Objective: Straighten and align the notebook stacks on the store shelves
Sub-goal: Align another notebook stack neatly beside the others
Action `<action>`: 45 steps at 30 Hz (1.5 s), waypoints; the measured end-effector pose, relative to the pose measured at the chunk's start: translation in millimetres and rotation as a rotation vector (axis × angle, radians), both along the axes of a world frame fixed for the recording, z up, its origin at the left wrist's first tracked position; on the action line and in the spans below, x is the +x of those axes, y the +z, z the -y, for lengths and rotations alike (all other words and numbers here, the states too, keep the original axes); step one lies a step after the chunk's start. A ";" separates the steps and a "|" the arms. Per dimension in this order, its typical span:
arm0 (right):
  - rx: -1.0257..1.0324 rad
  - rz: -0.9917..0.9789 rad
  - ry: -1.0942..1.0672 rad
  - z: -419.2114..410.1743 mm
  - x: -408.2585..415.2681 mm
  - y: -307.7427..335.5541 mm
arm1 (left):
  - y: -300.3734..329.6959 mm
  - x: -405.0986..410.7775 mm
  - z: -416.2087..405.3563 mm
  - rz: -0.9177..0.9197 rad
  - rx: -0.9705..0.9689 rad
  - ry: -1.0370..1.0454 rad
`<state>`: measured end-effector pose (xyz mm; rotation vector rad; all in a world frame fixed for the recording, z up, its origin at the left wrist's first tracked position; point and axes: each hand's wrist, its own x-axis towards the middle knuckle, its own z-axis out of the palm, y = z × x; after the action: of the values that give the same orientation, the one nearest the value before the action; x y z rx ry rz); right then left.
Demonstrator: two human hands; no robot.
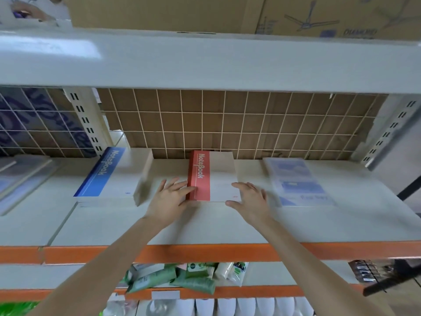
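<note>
A stack of notebooks with a red-and-white cover (213, 176) lies in the middle of the white shelf (227, 224), its far end against the wire-grid back. My left hand (169, 197) presses straight fingers against the stack's left side near the front corner. My right hand (251, 197) touches its right front corner, fingers on the side and thumb along the front edge. A taller stack with a blue-and-white cover (114, 174) sits to the left, slightly angled. A stack in clear plastic with blue print (298, 181) lies to the right.
More wrapped notebooks (20, 176) sit at the far left. The shelf has an orange front rail (205, 252). Green packets (173, 279) lie on the shelf below. A grey shelf with cardboard boxes (296, 14) hangs overhead.
</note>
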<state>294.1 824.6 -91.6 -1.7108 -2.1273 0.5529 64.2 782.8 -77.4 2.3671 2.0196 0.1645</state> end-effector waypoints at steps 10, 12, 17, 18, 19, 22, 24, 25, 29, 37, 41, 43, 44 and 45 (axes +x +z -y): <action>0.025 0.010 -0.025 -7.1 -0.5 -0.6 | -9.2 -6.0 -11.7 0.178 0.008 0.004; 0.032 0.025 -0.025 -7.2 0.0 -1.7 | -11.8 -7.4 -12.1 0.186 0.021 0.000; 0.040 0.052 -0.014 -9.4 1.1 -2.6 | -12.7 -8.1 -13.3 0.202 0.040 -0.009; 0.039 0.051 -0.014 -9.8 1.4 -2.5 | -12.5 -8.0 -13.4 0.206 0.037 -0.011; 0.042 0.055 -0.015 -10.0 1.3 -2.5 | -12.1 -7.8 -13.7 0.215 0.034 -0.011; 0.063 0.068 -0.017 -8.9 2.6 -4.1 | -11.6 -7.6 -14.2 0.233 0.034 -0.013; 0.064 0.072 -0.016 -9.0 3.2 -4.4 | -11.9 -7.6 -14.4 0.234 0.033 -0.010; 0.061 0.079 -0.010 -9.7 3.0 -3.8 | -12.2 -7.6 -14.4 0.236 0.033 -0.006; 0.060 0.129 0.012 -15.3 1.7 0.3 | -10.7 -5.8 -15.8 0.231 0.019 0.008; 0.165 0.249 0.061 -14.9 5.6 -3.1 | -3.2 1.1 -12.2 0.092 -0.039 0.063; 0.173 0.336 0.118 -14.7 9.7 0.9 | -2.9 11.6 2.2 0.058 -0.054 0.104; 0.180 0.351 0.137 -12.2 8.0 2.8 | -2.2 11.7 13.3 0.086 -0.016 0.143; 0.197 0.349 0.153 -10.7 4.8 4.2 | -2.3 8.7 18.9 0.107 0.015 0.159; 0.212 0.345 0.178 -8.9 -0.6 6.2 | -2.4 4.1 25.8 0.120 0.050 0.167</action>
<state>293.5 833.5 -85.3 -1.6003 -2.4896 0.0709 68.3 757.1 -79.8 2.1557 2.1783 0.3561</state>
